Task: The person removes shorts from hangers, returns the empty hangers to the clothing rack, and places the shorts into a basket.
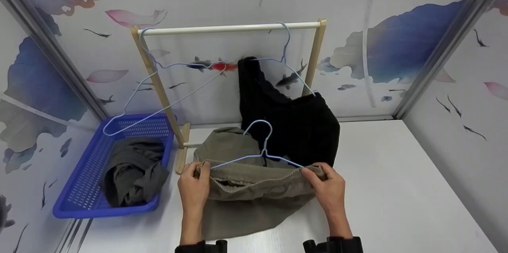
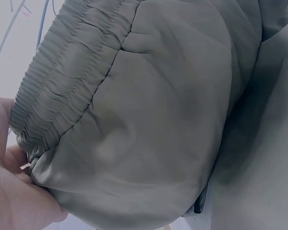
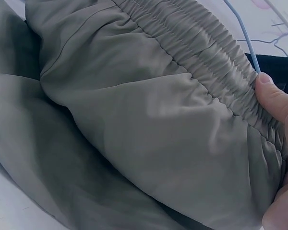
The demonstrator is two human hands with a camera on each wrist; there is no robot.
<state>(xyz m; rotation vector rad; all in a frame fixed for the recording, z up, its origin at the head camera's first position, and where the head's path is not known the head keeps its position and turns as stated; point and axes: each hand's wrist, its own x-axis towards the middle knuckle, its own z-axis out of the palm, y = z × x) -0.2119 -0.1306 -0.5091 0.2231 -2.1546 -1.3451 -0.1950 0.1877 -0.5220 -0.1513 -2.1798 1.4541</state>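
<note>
Olive-grey shorts (image 1: 246, 189) with an elastic waistband (image 1: 254, 170) lie on the white table (image 1: 397, 189), stretched over a light blue wire hanger (image 1: 260, 154). My left hand (image 1: 195, 187) pinches the waistband's left end (image 2: 43, 120). At the right end (image 3: 240, 91), my right hand (image 1: 327, 189) pinches the waistband, thumb against the hanger wire (image 3: 245, 38). The lower bar of the hanger is hidden inside the cloth.
A wooden rack with a white rail (image 1: 230, 28) stands behind, carrying an empty blue hanger (image 1: 158, 86) and a hanger with a black garment (image 1: 293, 122). A blue basket (image 1: 95, 197) at the left holds a dark grey garment (image 1: 133, 171). Patterned walls enclose the table.
</note>
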